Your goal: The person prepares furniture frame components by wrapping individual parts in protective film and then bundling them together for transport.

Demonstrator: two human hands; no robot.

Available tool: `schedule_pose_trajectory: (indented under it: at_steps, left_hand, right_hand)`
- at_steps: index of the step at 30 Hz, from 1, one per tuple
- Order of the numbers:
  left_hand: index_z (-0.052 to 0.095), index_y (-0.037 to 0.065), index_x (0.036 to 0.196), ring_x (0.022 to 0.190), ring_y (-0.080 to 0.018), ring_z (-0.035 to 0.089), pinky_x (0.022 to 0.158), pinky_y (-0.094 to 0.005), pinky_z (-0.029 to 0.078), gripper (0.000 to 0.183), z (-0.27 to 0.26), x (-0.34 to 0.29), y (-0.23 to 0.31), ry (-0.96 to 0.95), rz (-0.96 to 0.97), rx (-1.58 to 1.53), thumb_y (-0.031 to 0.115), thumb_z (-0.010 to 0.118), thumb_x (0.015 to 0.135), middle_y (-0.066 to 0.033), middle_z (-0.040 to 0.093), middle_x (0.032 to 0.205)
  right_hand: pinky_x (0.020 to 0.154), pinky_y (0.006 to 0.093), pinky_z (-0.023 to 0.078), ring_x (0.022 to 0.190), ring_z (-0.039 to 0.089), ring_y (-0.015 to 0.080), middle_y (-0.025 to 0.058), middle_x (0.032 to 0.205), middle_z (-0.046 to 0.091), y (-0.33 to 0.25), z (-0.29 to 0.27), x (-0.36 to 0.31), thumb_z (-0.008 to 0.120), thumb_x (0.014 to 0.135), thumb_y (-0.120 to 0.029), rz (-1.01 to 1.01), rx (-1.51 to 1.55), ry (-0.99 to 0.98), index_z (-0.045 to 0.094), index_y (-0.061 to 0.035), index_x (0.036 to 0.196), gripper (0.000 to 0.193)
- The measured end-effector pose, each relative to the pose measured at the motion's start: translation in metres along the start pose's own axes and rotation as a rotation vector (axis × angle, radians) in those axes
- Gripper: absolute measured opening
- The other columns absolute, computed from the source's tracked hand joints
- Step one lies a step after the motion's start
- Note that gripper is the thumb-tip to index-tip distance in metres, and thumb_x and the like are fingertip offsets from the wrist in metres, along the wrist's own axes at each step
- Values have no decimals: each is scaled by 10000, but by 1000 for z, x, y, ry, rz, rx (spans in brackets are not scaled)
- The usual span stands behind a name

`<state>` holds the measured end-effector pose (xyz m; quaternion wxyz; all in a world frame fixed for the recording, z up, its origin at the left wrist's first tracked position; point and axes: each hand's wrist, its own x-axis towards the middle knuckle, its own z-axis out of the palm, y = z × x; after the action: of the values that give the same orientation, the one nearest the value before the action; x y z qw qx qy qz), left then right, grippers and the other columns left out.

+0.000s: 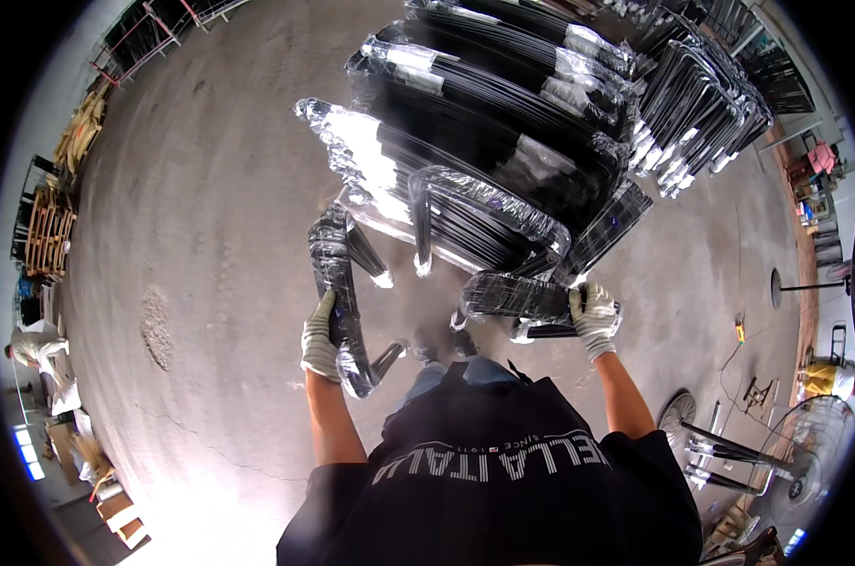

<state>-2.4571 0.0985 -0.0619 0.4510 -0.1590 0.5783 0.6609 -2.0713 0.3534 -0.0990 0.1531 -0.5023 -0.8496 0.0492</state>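
My left hand [320,341], in a pale knit glove, is closed around a bent black frame piece [331,253] wrapped in clear film, held upright beside my legs. On the other side my right hand [595,319], gloved alike, grips the end of a second film-wrapped black frame piece [517,296], which lies crosswise in front of my feet. Just beyond both hands lies a large stack of wrapped black frames [475,90] with shiny film on their ends. One more bent wrapped piece [494,200] leans against the near side of that stack.
Another bundle of black frames [696,108] stands at the far right. A large floor fan [800,486] is at the near right, with a yellow tool [740,328] and its cord on the floor. Wooden pallets [48,231] line the left wall. A person [36,349] is at far left.
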Motion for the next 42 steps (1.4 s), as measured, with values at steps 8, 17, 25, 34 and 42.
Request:
schedule_pose_trajectory:
  at_steps: [8, 17, 25, 34, 42]
  left_hand:
    - [632, 32, 881, 559, -187, 599, 537, -311, 508, 275, 50, 85, -39, -65, -6, -11, 275, 691, 768, -64, 641, 718]
    - [620, 7, 921, 593, -182, 568, 555, -323, 463, 314, 106, 104, -42, -152, 52, 24, 264, 703, 762, -56, 629, 779]
    - [629, 24, 919, 586, -176, 572, 541, -310, 475, 288, 96, 105, -22, -107, 24, 41, 261, 696, 768, -52, 628, 757]
    - [639, 28, 914, 581, -177, 575, 548, -307, 479, 276, 99, 103, -18, -101, 45, 48, 265, 684, 781, -55, 636, 770]
    - [640, 9, 901, 580, -179, 576, 551, -305, 481, 254, 93, 108, -8, -69, 64, 36, 239, 667, 798, -54, 636, 749]
  right_hand:
    - [936, 441, 356, 1034, 480, 339, 121, 1108, 536, -1, 23, -6, 583, 790, -200, -42, -31, 233, 507, -79, 1052, 298]
    - [967, 456, 345, 1077, 465, 348, 154, 1121, 517, 0, 17, 10, 625, 743, -196, -37, 43, 212, 503, -74, 1068, 369]
    - [997, 455, 317, 1126, 448, 334, 156, 1132, 517, 1, 12, 11, 640, 728, -187, 2, 94, 154, 504, -85, 1087, 398]
    - [995, 446, 320, 1125, 438, 333, 151, 1141, 506, 2, 6, 13, 640, 715, -152, 16, 144, 111, 504, -84, 1083, 398]
    - [970, 433, 344, 1086, 456, 329, 146, 1122, 511, 5, 1, 16, 631, 689, -107, 28, 220, 69, 509, -90, 1065, 396]
